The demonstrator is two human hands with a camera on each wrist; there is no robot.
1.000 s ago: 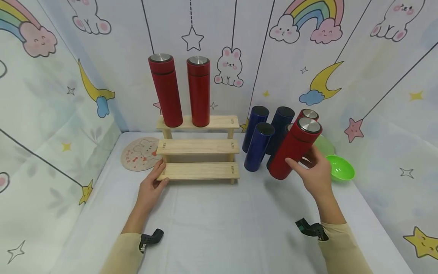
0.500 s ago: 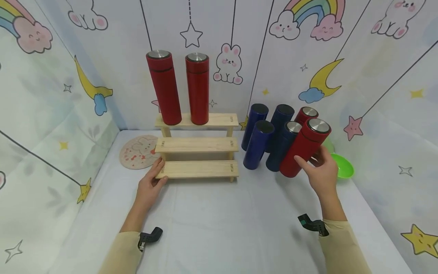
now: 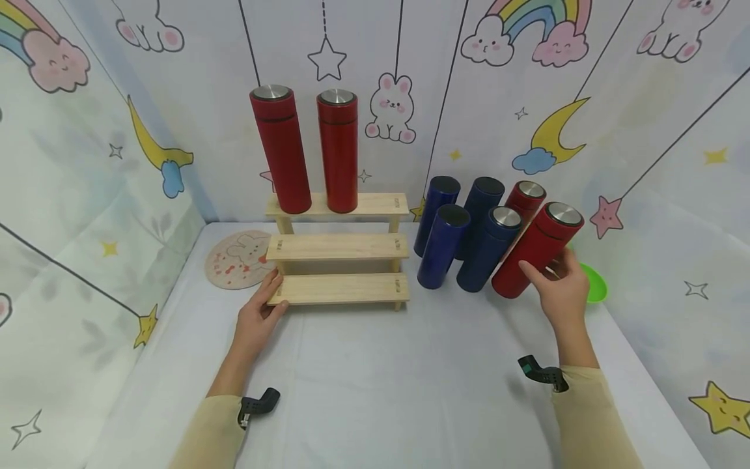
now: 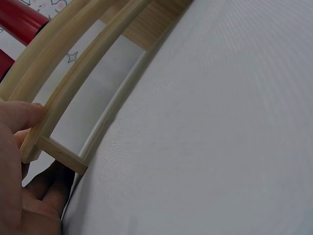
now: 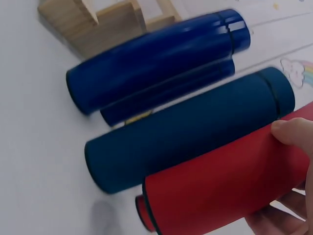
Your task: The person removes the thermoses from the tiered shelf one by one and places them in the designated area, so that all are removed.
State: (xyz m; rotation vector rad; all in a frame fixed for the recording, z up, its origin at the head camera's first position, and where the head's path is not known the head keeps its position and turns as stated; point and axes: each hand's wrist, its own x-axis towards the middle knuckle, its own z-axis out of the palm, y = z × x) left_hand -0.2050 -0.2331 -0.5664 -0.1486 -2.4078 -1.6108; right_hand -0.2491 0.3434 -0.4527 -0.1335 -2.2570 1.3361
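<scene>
My right hand [image 3: 564,286] grips a red thermos flask [image 3: 536,251] round its body, thumb in front and fingers behind. The flask has a silver lid and stands just right of a dark blue thermos flask [image 5: 190,132], with a second red flask [image 3: 525,198] behind. My left hand [image 3: 258,319] holds the left end of the lowest step of a wooden three-step rack [image 3: 338,290]. In the left wrist view its thumb [image 4: 22,115] presses on the step's edge, other fingers curled beneath. On the top step stand a matte red flask [image 3: 281,156] and a glossier red flask [image 3: 338,153].
Glossy blue flasks [image 3: 443,247] and another dark blue flask [image 3: 480,202] stand between the rack and my right hand. A green bowl [image 3: 596,284] sits behind that hand. A round mat with a rabbit print [image 3: 237,260] lies left of the rack on the white-covered table [image 3: 363,378].
My right hand has carried the red flask rightward, from in front of the dark blue flask to beside it, uncovering that one. My left hand has stayed on the rack.
</scene>
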